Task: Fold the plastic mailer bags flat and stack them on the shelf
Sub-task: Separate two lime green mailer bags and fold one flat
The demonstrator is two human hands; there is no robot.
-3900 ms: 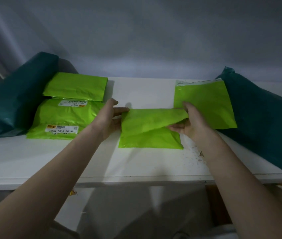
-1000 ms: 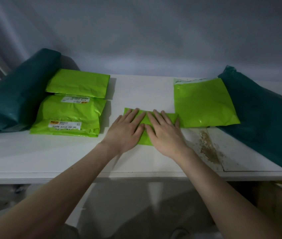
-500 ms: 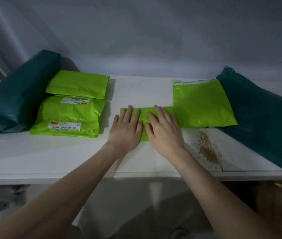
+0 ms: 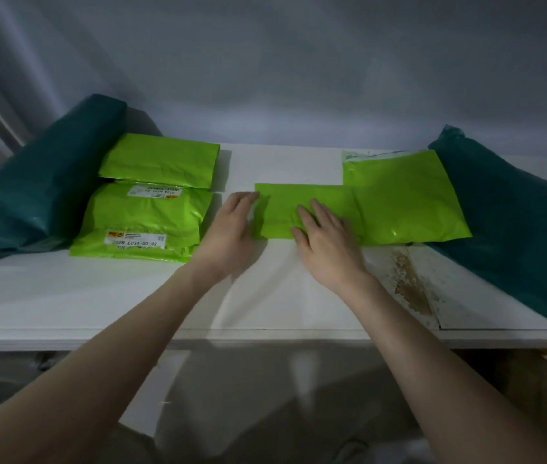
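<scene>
A folded lime-green mailer bag (image 4: pixel 285 205) lies flat in the middle of the white shelf (image 4: pixel 131 296). My right hand (image 4: pixel 327 242) rests on its near right part with fingers straight. At the bag's left edge is my left hand (image 4: pixel 232 232), fingers straight, fingertips near the far left corner. A flat unfolded green mailer (image 4: pixel 405 195) lies to the right, its edge touching the folded one. On the left a folded green mailer (image 4: pixel 161 160) sits behind a stack of green mailers with white labels (image 4: pixel 146 222).
Large dark teal bags stand at the left end (image 4: pixel 41 182) and right end (image 4: pixel 516 212) of the shelf. A brown stain (image 4: pixel 410 283) marks the surface near the right front. The shelf's front edge (image 4: pixel 265 336) runs below my wrists. A grey wall is behind.
The bag was folded smaller and pressed flat under both hands. Since half a second ago my left hand has slid left off the bag to its edge; the right hand has shifted right.
</scene>
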